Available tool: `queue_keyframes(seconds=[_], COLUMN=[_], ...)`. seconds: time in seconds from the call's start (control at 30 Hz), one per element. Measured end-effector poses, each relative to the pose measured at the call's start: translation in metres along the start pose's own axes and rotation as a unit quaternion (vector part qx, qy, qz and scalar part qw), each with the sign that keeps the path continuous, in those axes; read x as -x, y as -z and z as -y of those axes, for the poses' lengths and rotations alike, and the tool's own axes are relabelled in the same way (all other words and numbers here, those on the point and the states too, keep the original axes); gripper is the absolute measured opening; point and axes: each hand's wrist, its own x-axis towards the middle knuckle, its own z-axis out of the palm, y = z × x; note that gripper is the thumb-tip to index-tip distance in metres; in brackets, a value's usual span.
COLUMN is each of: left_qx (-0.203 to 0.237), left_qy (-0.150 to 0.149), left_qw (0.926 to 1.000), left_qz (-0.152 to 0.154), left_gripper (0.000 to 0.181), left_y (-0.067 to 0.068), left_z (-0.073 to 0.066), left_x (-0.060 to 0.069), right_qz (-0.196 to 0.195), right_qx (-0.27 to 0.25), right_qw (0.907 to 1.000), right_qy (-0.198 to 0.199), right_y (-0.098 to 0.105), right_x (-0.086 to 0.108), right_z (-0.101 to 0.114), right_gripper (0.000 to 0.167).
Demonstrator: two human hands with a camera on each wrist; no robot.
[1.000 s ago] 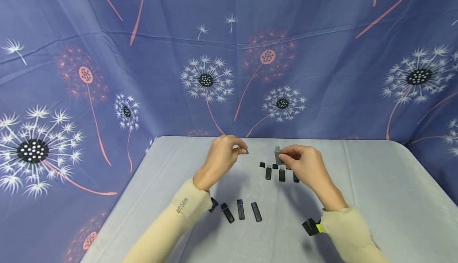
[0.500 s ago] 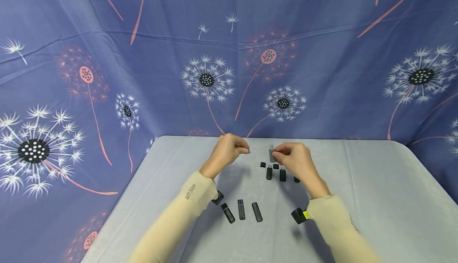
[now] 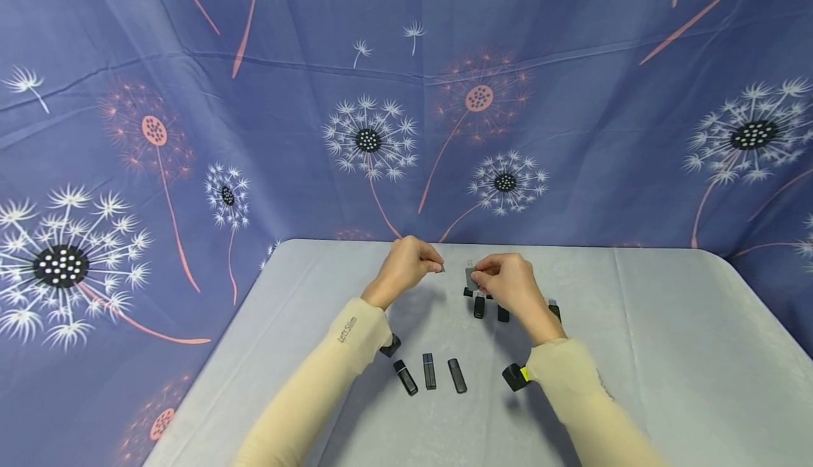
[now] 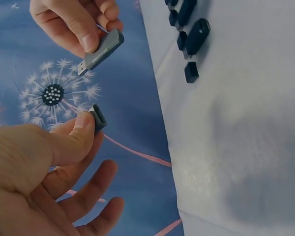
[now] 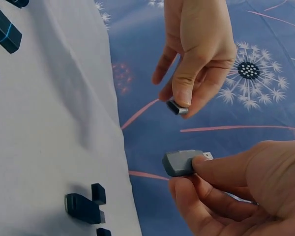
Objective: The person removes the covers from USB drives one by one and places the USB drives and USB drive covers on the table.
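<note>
Gray USB stick (image 5: 177,163): It is sitting in the right fingertips, up above the table, with its metal plug (image 5: 208,156) poking out beside the thumb and pointing to the curtain side.
Gray cap (image 4: 99,120): It is sitting at the left fingertips, off the stick and near the right fingertips. Its hollow end is facing the table side.
Right hand (image 3: 508,285): The thumb and finger are pinching the stick close to its plug end. Pinching a bit farther back would probably be better, leaving the metal free.
Left hand (image 3: 406,267): The thumb and finger are pinching the cap, and the other fingers are spreading out loosely. A soft pinch should be best, since the cap is tiny and could be popping away.
Hole and plug: If these two are meeting, lining them up flat and straight should be the careful part. A crooked push could be jamming them.
Black USB stick with bare plug (image 3: 479,306): It is lying below the right fingers, with a loose black cap (image 3: 468,291) just beyond it. Any dipping fingers could be bumping these.
Black USB stick with blue line (image 3: 429,371): It is lying on the person's side of both hands' fingers, between two more black sticks.
Table (image 3: 686,340): It is stretching out under all the fingers.
Flowery curtain (image 3: 286,121): It is hanging beyond the fingertips.
</note>
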Motion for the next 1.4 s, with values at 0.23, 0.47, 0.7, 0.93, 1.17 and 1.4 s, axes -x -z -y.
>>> queue_keyframes(seconds=[0.23,0.47,0.7,0.93,1.17,1.4], left_qx=[-0.018,-0.059,-0.085,-0.121,-0.143,-0.167], left_qy=[-0.012,-0.019,0.001,0.021,0.03,0.041], left_qw=[0.9997,0.9975,0.9942,0.9892,0.9847,0.9804], left_qz=[0.013,0.033,0.066,0.079,0.095,0.095], left_gripper=[0.009,0.009,0.006,0.005,0.005,0.004], left_y=[0.0,-0.002,-0.009,-0.018,-0.031,-0.04], left_z=[0.005,0.014,0.019,0.018,0.019,0.021], left_x=[-0.007,-0.016,-0.024,-0.029,-0.031,-0.031], right_qz=[0.007,0.027,0.039,0.065,0.064,0.067], right_qx=[-0.005,0.006,0.021,0.042,0.055,0.066], right_qw=[0.9997,0.9986,0.9971,0.9938,0.9927,0.9911], right_qy=[-0.022,-0.045,-0.062,-0.08,-0.087,-0.094], right_y=[-0.01,-0.017,-0.022,-0.031,-0.041,-0.047], right_x=[-0.007,-0.015,-0.02,-0.023,-0.026,-0.028], right_z=[-0.001,-0.001,-0.003,-0.007,-0.009,-0.011], right_gripper=[0.019,0.02,0.018,0.015,0.012,0.008])
